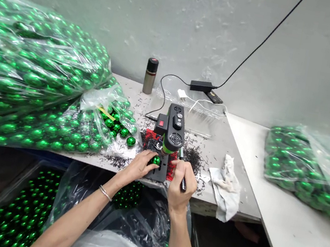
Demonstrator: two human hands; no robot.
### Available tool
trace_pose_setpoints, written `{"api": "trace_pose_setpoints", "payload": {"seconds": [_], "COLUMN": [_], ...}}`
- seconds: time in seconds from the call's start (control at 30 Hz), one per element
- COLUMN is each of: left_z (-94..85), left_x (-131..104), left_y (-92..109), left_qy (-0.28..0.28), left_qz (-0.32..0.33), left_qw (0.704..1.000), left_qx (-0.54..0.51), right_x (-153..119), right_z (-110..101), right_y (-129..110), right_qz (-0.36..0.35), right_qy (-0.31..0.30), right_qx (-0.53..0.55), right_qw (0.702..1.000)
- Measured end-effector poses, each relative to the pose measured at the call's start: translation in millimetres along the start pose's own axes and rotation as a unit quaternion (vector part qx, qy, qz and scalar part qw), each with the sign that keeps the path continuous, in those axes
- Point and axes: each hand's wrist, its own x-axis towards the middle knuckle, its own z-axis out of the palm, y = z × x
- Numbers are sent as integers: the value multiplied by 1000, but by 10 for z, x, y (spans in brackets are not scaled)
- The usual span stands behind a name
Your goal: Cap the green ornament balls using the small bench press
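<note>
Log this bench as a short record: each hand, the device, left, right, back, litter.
left hand: bare left hand, thumb and fingertips on a shiny green ball
right hand: bare right hand, closed around a black-gripped lever
device: small black machine with a red switch
left: large clear plastic bag of green balls
right: crumpled white cloth over the table edge
back: dark-capped bottle; black rectangular adapter
litter: scattered small black bits

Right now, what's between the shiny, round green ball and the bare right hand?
Between the ball and the right hand, the head view shows part of a flat black plate, then a bright red patch.
</note>
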Motion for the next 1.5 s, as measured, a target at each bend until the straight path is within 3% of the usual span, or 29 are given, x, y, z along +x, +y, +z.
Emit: {"api": "trace_pose_setpoints", "payload": {"seconds": [0.37, 0.53, 0.7, 0.87, 1.1, 1.2, 1.3, 1.4, 1.5], "left_z": [190, 215, 237, 251, 239, 234, 238, 232, 153], "left_x": [-17, -23, -20, -10, 1, 37, 21, -144, -391], "left_y": [-67, -77, -96, -116, -108, -106, -91, -60, -49], "left_qy": [56, 65, 70, 71, 69, 69, 73, 80, 79], "left_qz": [-11, -15, -15, -10, -10, -12, -12, -4, -8], "left_qw": [998, 998, 997, 997, 997, 997, 997, 997, 997], "left_qx": [9, 12, 10, 13, 15, 10, -3, -20, -12], "right_x": [-106, -284, -402, -429, -452, -397, -210, 32, 153], "right_z": [45, 194, 325, 401, 427, 384, 241, 61, -32], "right_y": [104, 352, 547, 607, 642, 573, 339, 46, -115], "right_qz": [-31, -82, -63, -60, -82, -90, -43, 39, 59], "right_qy": [7, 47, 80, 103, 88, 90, 85, 40, 6], "right_qx": [-15, -18, -12, 3, 21, 18, 12, 3, -1], "right_qw": [999, 995, 995, 993, 992, 992, 995, 998, 998]}}
